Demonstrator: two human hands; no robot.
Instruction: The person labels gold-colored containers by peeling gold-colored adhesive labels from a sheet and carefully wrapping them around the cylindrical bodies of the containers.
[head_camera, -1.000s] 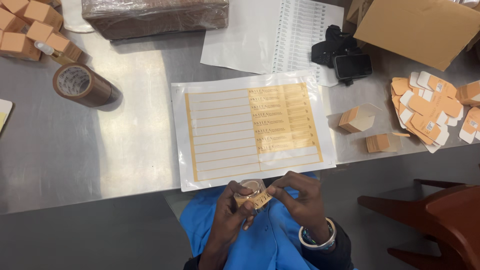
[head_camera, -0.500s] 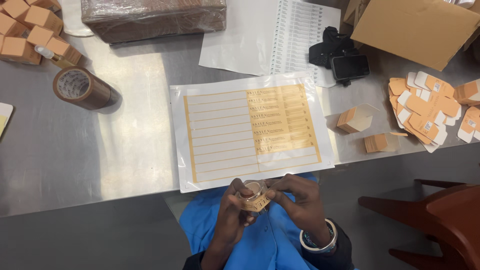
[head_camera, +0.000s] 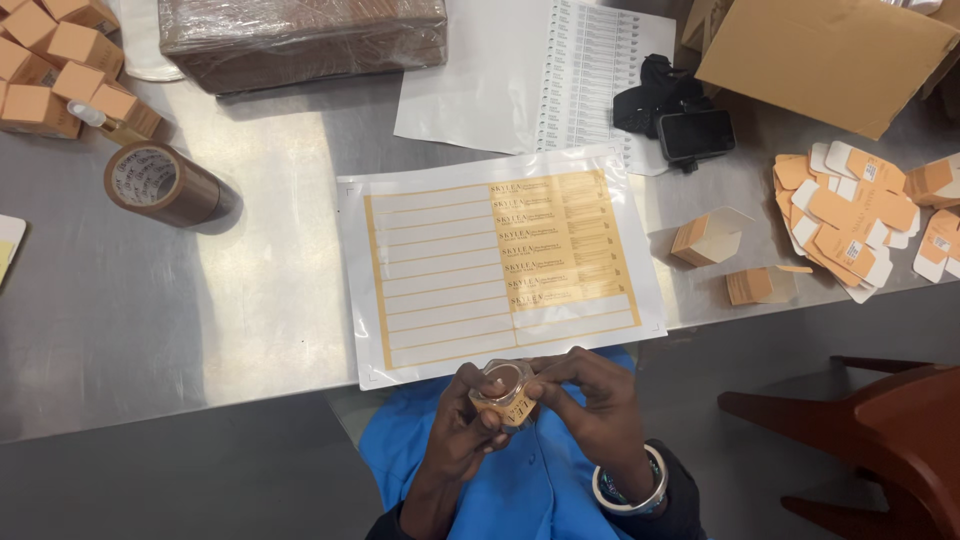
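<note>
Small clear jar (head_camera: 503, 390) with orange label, held over blue lap just below worktop (head_camera: 150, 300) edge. Left hand (head_camera: 462, 425) fingers curled round jar from left and beneath; right hand (head_camera: 590, 400) fingers pinching label side from right. Label sheet (head_camera: 500, 260) in clear sleeve just above, upper right rows still orange, rest peeled. Brown tape roll (head_camera: 160, 183) far left. Two small orange cartons (head_camera: 735, 260) right of sheet, flat carton blanks (head_camera: 850, 215) beyond. Dark wooden chair (head_camera: 880, 430) lower right.
</note>
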